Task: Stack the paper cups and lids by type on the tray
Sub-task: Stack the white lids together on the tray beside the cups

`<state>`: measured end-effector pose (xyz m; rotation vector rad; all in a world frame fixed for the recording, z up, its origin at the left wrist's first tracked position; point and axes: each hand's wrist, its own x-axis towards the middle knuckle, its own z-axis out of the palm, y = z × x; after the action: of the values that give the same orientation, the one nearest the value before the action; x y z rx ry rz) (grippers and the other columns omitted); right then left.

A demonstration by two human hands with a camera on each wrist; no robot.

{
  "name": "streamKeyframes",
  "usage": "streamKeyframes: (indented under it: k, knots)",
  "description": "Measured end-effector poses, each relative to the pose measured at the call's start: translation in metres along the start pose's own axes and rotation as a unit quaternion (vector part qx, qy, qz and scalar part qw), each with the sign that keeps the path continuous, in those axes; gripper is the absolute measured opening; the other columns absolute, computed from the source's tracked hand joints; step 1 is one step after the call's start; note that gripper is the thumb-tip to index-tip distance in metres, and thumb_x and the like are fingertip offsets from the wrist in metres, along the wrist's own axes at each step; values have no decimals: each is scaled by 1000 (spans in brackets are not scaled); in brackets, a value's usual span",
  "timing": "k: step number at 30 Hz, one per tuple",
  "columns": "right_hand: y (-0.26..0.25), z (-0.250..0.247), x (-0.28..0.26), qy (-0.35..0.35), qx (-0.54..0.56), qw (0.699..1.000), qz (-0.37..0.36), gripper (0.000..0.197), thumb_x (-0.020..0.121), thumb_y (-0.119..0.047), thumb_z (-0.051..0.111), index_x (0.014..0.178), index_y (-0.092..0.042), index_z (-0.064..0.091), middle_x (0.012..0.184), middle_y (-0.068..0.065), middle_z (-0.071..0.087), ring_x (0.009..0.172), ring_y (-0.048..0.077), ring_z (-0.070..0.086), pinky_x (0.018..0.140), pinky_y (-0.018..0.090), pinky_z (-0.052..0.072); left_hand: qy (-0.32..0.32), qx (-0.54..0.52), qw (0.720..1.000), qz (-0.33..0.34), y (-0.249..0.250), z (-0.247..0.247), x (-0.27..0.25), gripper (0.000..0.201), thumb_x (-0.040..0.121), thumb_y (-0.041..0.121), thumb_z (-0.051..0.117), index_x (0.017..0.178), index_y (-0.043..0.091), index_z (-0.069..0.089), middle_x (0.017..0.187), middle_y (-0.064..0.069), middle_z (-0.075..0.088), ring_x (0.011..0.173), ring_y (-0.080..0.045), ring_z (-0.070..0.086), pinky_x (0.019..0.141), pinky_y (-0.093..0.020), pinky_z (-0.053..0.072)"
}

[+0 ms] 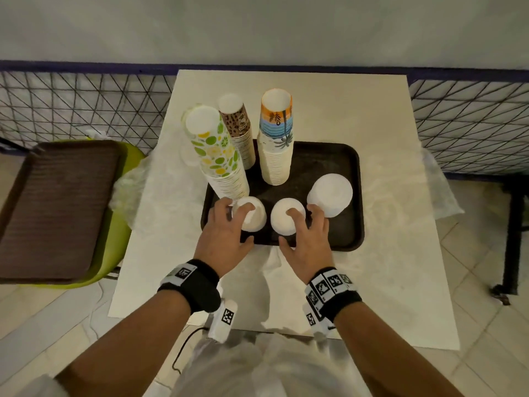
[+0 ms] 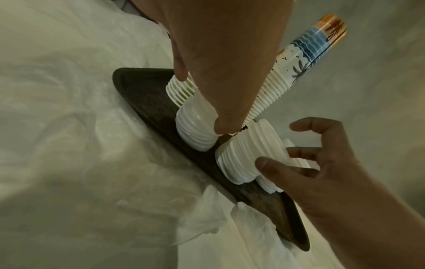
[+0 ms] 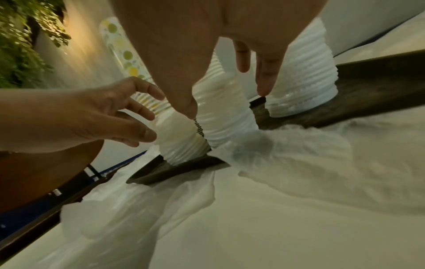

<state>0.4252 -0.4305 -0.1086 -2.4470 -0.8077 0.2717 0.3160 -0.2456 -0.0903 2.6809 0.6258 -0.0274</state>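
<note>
A dark tray point(image 1: 323, 156) on the white table carries three tall cup stacks: lime-and-lemon print point(image 1: 217, 150), brown spotted point(image 1: 239, 124) and beach-palm print point(image 1: 276, 136). Three white lid stacks stand along its front: left point(image 1: 253, 216), middle point(image 1: 283, 222), and a wider one at the right point(image 1: 330, 194). My left hand point(image 1: 240, 224) hovers over the left lid stack point(image 2: 195, 127), fingers spread, a fingertip on its top. Over the middle lid stack point(image 3: 225, 112) my right hand point(image 1: 297, 230) is spread the same way, thumb against its side point(image 2: 236, 160).
Crumpled clear plastic wrap point(image 1: 143, 184) lies on the table point(image 1: 386, 267) left, right and in front of the tray. A second brown tray point(image 1: 57, 202) rests on a green chair at the left. A wire mesh fence point(image 1: 469, 118) runs behind the table.
</note>
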Motion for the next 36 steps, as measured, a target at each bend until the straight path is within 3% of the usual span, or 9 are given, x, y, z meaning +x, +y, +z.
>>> streamKeyframes:
  k: [7,12,15,21,28,36]
  knots:
    - [2,23,6,-6,31,997,65,64,86,-25,75,137,-32,38,149,14,25,137,37,37,106,49,50,-10,-4,999,30,-3,6,14,71,83,28,81,141,30,41,138,-17,40,117,-41,50,94,-51,57]
    - [-1,32,12,-8,57,995,80,64,88,-22,74,138,-31,36,148,12,31,136,35,39,108,49,49,-20,-40,999,26,-9,12,20,65,87,22,79,144,28,50,142,-13,33,123,-39,52,105,-47,54]
    - [-4,37,19,-1,80,993,89,64,87,-24,75,134,-33,32,145,11,34,133,33,42,105,47,51,-18,-74,997,22,-12,16,22,63,86,21,80,143,28,53,143,-11,31,121,-36,56,107,-45,53]
    - [-6,41,30,19,83,990,116,67,88,-19,74,133,-36,27,147,12,32,136,33,38,112,45,44,-9,-104,994,16,-15,20,23,61,86,21,80,142,28,57,145,-11,32,125,-35,54,110,-45,51]
    - [-5,44,45,35,80,989,116,65,92,-18,69,140,-32,28,149,15,31,139,37,38,111,50,45,-9,-115,993,14,-15,22,22,61,87,22,78,143,28,55,145,-12,39,129,-35,51,111,-47,49]
    - [-8,53,48,62,83,988,116,63,93,-17,68,144,-29,33,153,17,30,143,37,33,114,48,41,-13,-129,991,7,-15,22,21,61,88,21,77,144,30,55,146,-10,38,130,-33,51,112,-46,49]
